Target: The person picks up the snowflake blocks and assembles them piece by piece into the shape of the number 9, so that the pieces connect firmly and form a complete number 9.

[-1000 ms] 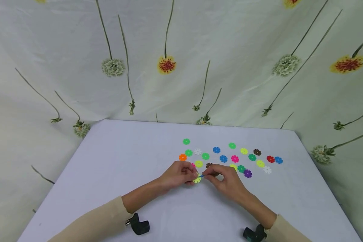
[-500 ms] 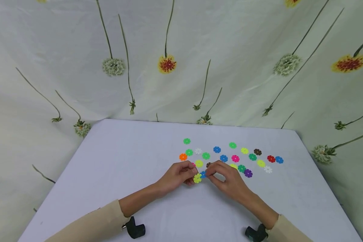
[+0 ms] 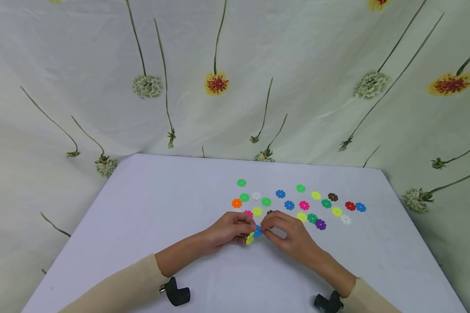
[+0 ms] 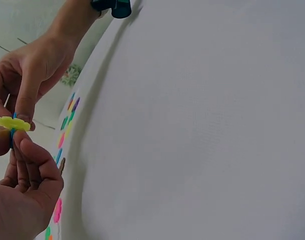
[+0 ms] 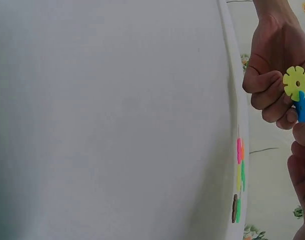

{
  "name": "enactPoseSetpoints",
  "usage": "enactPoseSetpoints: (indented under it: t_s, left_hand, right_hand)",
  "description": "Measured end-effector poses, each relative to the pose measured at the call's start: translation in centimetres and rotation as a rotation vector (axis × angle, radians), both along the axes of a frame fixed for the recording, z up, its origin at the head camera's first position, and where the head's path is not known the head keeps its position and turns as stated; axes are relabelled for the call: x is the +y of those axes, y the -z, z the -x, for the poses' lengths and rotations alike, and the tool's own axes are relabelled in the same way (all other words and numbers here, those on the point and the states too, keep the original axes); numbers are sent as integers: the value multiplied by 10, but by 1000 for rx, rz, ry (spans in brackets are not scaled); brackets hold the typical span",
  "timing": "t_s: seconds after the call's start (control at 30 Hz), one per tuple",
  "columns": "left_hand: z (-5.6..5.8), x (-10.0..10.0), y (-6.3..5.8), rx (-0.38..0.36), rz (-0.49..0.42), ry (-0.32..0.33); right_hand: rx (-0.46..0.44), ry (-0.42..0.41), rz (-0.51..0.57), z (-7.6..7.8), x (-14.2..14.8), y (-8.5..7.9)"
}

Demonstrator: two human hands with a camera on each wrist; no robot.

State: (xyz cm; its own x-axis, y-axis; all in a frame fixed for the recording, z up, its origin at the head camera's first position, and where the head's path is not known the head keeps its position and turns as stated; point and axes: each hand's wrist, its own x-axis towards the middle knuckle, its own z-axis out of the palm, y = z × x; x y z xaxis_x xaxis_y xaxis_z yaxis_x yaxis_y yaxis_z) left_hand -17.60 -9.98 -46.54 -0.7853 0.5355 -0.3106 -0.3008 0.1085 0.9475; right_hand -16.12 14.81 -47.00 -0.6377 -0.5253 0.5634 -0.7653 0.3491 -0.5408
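In the head view, my left hand and right hand meet over the front of the scattered discs. Between their fingertips is a yellow notched flower disc, joined at an angle to a blue flower disc. The right wrist view shows the yellow disc's face with its centre hole; the blue disc sits crosswise at its edge. My right thumb and finger pinch the blue disc. The left fingers hold the joined pieces from the other side, and partly hide them. In the left wrist view, the yellow disc appears nearly edge-on.
Several loose flower discs lie flat on the white table beyond the hands, among them an orange disc, a purple disc and a red disc. A flower-print cloth hangs behind. Black wrist cameras sit at both sleeves.
The blue disc has turned from edge-on to showing its face and shifted slightly left. The yellow disc has tilted and dropped a little. Both hands still hold the pieces.
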Motion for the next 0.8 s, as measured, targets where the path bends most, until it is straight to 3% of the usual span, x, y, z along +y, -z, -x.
enactPoseSetpoints:
  t_s: [0.3, 0.5, 0.63, 0.8]
  left_hand:
    - [-4, -24, 2, 52, 81, -43]
    - [-7, -36, 3, 58, 92, -45]
    - [-8, -39, 2, 63, 95, -53]
    - [-9, -41, 1, 64, 92, -55]
  right_hand:
    - [-184, 140, -81, 17, -2, 3]
    - [-287, 184, -223, 33, -15, 4]
    - [-310, 215, -335, 44, -29, 3]
    - [-301, 241, -396, 54, -43, 9]
